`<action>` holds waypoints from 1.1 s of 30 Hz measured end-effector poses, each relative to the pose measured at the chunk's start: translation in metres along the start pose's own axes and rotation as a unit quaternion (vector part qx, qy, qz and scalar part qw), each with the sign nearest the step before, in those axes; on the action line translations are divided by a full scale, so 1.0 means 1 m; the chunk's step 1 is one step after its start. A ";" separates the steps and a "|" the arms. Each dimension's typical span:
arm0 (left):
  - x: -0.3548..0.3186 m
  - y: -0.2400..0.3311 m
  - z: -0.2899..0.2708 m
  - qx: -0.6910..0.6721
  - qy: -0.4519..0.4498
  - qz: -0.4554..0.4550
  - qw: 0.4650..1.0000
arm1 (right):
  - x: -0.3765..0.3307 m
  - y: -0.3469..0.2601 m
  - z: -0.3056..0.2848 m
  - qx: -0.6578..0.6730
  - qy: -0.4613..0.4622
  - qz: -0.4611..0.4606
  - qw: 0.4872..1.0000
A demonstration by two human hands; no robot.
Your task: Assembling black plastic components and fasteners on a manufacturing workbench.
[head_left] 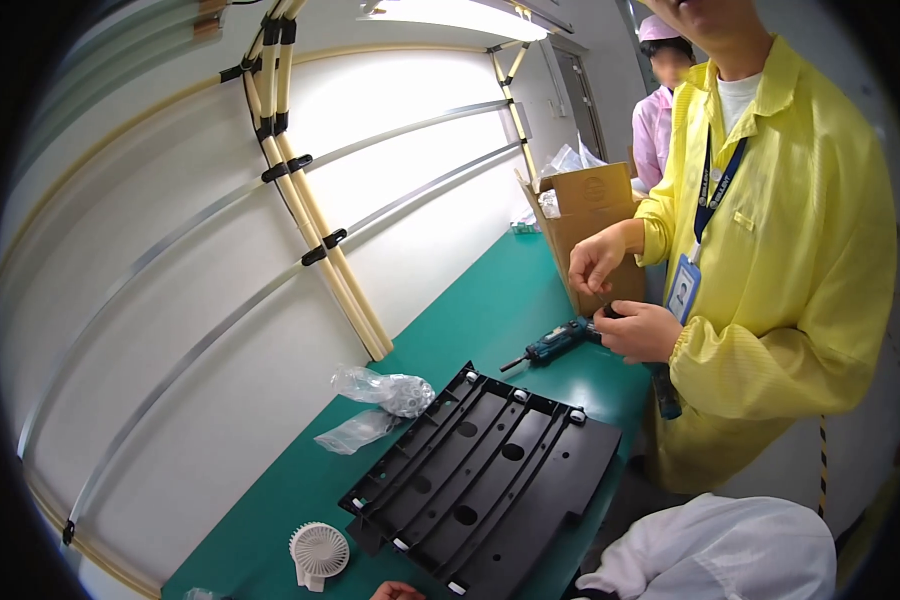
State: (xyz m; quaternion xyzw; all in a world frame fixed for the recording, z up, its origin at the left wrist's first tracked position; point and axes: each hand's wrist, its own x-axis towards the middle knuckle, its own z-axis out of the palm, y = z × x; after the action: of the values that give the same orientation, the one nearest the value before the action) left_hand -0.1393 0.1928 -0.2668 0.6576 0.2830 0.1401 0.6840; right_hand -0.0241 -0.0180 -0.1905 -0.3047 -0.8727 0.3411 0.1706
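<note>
A black ribbed plastic panel [510, 455] with white round pieces along two opposite edges lies on the green table [270, 500] before me. Just the top of my left hand [397, 591] shows at the lower edge, near the panel's close corner; too little of its fingers appears to tell their pose. A white sleeve [720, 548], seemingly of my right arm, reaches in at the lower right, with its hand out of sight. Beside the left hand stands a small white fan [319, 553]. Clear plastic bags [385, 400] rest against the panel's far left side.
A co-worker in a yellow coat [770, 220] stands at the right, fingering a small dark piece [615, 310]. Near them lies a teal-and-black power screwdriver [555, 343]. Behind it is an open cardboard box [590, 215] with bags. A pipe frame [315, 215] rises along the table's left side.
</note>
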 end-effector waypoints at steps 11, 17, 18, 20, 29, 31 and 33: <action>0.007 -0.007 0.000 0.008 0.001 0.007 1.000 | -0.003 0.084 0.068 0.044 0.148 0.003 0.988; 0.009 -0.013 -0.002 -0.012 0.003 0.009 1.000 | 0.000 0.118 0.094 0.255 0.205 0.020 0.945; 0.002 -0.015 -0.012 -0.024 0.017 0.013 0.999 | 0.009 0.116 0.088 0.223 0.159 0.037 0.961; 0.014 -0.014 -0.005 -0.013 -0.014 0.020 1.000 | 0.003 0.111 0.090 0.176 0.160 0.066 0.969; 0.014 -0.006 0.005 0.017 -0.001 0.019 1.000 | -0.007 0.104 0.085 -0.126 0.167 0.003 0.978; 0.013 -0.008 0.005 0.015 -0.001 0.013 1.000 | -0.008 0.104 0.087 -0.106 0.169 0.007 0.980; 0.011 -0.009 0.002 0.000 0.011 0.007 1.000 | -0.005 0.103 0.086 -0.081 0.162 0.000 0.983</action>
State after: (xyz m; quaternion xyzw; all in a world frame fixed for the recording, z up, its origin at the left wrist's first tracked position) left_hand -0.1314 0.1965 -0.2776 0.6581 0.2855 0.1520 0.6800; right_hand -0.0212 -0.0038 -0.3238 -0.3689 -0.8583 0.2149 0.2847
